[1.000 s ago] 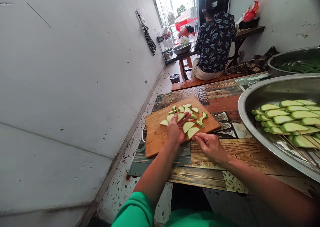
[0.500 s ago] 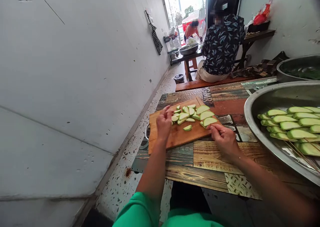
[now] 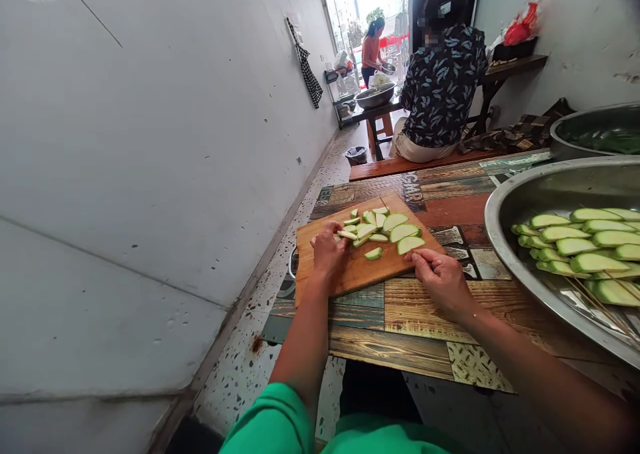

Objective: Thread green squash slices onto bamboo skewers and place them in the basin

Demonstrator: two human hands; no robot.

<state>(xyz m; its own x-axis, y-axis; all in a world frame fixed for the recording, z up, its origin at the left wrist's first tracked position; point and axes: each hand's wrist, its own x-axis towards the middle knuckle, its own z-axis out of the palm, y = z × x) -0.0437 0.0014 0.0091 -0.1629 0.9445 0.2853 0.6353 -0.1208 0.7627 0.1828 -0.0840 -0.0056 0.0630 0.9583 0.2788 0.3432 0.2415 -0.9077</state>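
Pale green-edged zucchini slices (image 3: pixel 367 230) lie loosely piled on a wooden cutting board (image 3: pixel 357 274). My left hand (image 3: pixel 330 253) is at the pile's left side, its fingers closed around the end of a zucchini slice (image 3: pixel 347 235). At the board's right edge, my right hand (image 3: pixel 443 279) pinches the near end of a thin skewer, largely hidden by my fingers and the slices. Larger zucchini slices (image 3: pixel 405 231) line up along it, just beyond my fingertips. One small cut piece (image 3: pixel 373 254) lies apart at the front of the board.
On the right stands a big metal basin (image 3: pixel 495 224) with skewered zucchini slices (image 3: pixel 597 262). Behind it is another basin (image 3: pixel 557 141) with dark green contents. The patterned table (image 3: pixel 420 307) ends near a white wall (image 3: pixel 150 174). A person in a dark patterned shirt (image 3: pixel 443 94) sits ahead.
My left hand has lowered to the pile and closed on a slice. My right hand has shifted slightly left with the skewer. A distant person has straightened up, holding a bowl.
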